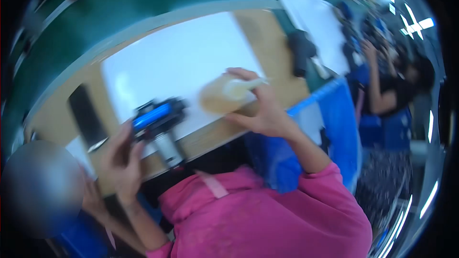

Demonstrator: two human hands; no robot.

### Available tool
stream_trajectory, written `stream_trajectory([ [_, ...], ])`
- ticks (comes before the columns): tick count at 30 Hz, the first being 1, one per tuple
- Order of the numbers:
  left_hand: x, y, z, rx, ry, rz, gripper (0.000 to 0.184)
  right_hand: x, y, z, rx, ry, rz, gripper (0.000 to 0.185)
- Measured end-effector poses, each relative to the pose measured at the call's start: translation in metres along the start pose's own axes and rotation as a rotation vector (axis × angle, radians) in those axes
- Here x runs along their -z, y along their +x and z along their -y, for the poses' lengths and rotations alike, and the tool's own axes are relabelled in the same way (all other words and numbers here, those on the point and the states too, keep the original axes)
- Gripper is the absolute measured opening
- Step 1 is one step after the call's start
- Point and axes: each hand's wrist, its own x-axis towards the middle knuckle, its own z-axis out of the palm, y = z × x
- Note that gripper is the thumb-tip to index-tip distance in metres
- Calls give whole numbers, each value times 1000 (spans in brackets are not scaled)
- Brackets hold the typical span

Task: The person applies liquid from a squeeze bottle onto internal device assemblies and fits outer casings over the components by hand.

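A translucent bottle with yellowish contents and a pale nozzle top [222,94] is in my right hand [263,107], whose fingers and thumb wrap its right side. It is held over the front edge of a white sheet [177,62]. To its left, a black device with a bright blue part [158,116] and a silver cylinder below stands near the table's front edge. My left hand [123,160] is at the device's left side, fingers near the blue part; blur hides whether they grip it.
Black objects lie on the wooden table at left [87,117] and right [301,52]. A blue bag [334,124] hangs at the right front. One person is close at the left, with an arm near mine; another person [387,91] is at the right.
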Motion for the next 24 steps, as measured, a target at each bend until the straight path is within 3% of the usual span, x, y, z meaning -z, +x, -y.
stream_trajectory([
  [2,10,-2,13,-28,32,-3,47,25,-16,-5,-42,43,-133,50],
  [4,5,1,4,-26,12,53,47,65,-46,-28,-130,-197,-394,41],
  [6,7,3,2,-26,27,75,46,107,-87,-62,-326,-419,-649,27],
  [8,12,4,3,-34,154,81,44,150,-142,-106,-573,-574,-718,18],
  [12,23,0,11,-36,236,79,42,213,-278,-189,-1319,-1044,-427,61],
  [14,22,6,10,-47,258,55,41,223,-330,-216,-1606,-865,-349,82],
  [16,17,5,6,-55,219,38,40,228,-378,-256,-1666,-390,-508,103],
  [18,9,-3,6,-45,213,-5,40,216,-365,-253,-1791,-120,-737,119],
  [20,9,-5,3,24,89,-20,39,228,-410,-328,-1646,-465,-605,116],
  [22,7,-4,7,-44,87,1,41,228,-403,-329,-1790,-156,-821,129],
  [23,2,-4,3,-53,74,-7,41,226,-420,-352,-1529,-434,-715,127],
  [24,-3,-3,-1,-65,59,-14,40,212,-405,-354,-1677,-572,-654,125],
])
